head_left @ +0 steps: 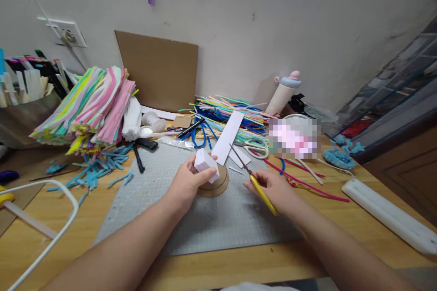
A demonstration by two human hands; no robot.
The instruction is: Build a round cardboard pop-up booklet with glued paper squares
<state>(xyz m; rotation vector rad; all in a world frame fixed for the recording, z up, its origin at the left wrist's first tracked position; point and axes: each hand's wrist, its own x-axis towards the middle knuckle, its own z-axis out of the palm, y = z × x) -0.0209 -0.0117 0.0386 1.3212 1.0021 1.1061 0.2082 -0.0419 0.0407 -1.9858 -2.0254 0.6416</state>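
Observation:
My left hand (187, 182) is closed around a small white folded paper block (204, 163), thumb pressed on its front. Right under it, round brown cardboard discs (221, 186) lie on the grey cutting mat (205, 232). In my right hand (273, 187) are scissors with yellow handles (262, 194), their dark blades pointing up and left toward the paper. Behind the two hands a long white paper strip (228, 138) slants across the mat, with another white paper piece (241, 158) partly under it. Scissors with pale handles (256, 148) lie beyond the blades.
Bundles of coloured pipe cleaners (99, 104) stand at left, and more loose ones (232, 109) lie along the wall. A cardboard sheet (160, 72) leans there. A bottle (283, 95) stands at back right, a white power strip (389, 216) on the right edge. A white curved frame (73, 202) juts in at left.

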